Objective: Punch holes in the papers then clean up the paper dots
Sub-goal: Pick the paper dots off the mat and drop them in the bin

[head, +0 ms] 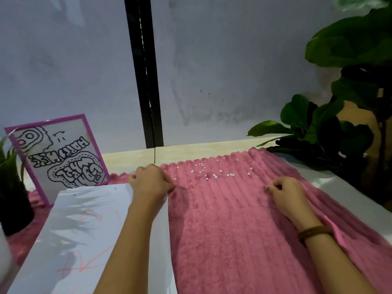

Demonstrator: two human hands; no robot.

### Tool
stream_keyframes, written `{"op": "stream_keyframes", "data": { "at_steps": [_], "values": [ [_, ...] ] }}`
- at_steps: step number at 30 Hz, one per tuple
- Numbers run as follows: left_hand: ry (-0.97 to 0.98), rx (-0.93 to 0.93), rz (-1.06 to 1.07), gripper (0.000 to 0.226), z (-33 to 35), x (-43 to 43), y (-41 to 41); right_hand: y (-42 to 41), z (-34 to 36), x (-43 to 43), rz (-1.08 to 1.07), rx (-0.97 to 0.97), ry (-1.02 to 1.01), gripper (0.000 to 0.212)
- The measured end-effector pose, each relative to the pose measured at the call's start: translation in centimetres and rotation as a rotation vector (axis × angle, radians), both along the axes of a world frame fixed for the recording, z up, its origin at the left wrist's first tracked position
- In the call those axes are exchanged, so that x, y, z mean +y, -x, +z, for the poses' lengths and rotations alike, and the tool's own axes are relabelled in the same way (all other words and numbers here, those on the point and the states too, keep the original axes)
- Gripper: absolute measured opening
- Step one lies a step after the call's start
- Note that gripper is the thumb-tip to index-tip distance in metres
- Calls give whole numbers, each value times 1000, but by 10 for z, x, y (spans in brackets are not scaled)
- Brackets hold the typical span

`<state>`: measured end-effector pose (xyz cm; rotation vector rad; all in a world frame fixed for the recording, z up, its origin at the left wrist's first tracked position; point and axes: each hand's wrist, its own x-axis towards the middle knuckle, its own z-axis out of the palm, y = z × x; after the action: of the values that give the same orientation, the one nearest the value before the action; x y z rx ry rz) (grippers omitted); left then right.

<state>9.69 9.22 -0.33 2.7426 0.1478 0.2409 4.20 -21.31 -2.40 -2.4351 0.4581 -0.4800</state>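
While paper dots [215,176] lie scattered on far part of blanket [233,230], cleanup looks underway: left hand [149,182] curled at corner of papers [84,230], right hand [286,193] curled well apart, contents unclear. Next: fine pinching from fluffy pile.

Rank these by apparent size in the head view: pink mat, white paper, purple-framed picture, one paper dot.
1. pink ribbed mat
2. white paper, nearer camera
3. purple-framed picture, farther back; versus paper unsure
4. paper dot
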Motion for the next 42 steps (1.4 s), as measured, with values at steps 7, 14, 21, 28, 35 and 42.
{"op": "stream_keyframes", "data": {
  "at_steps": [7, 14, 21, 28, 35, 42],
  "values": [
    [0, -148, 31, 31, -18, -6, -4, -3, -2, -6, -40, -113, -134, 22],
    [290, -358, 139, 19, -21, -8, -7, 0, 8, 16, 24, -347, -150, 25],
    [124, -315, 80, 15, -18, -25, 7, -33, 20, 111, 440, -83, -236, 18],
    [50, -200, 53, 20, -19, -25, 7, -60, 5, 156, 461, -71, -103, 56],
    [0, -207, 26, 23, -24, -26, 1, -66, -4, 163, 403, -18, 111, 46],
    [227, -388, 142, 17, -21, -20, -5, -64, -5, 155, 352, -67, -49, 42]
  ]
}}
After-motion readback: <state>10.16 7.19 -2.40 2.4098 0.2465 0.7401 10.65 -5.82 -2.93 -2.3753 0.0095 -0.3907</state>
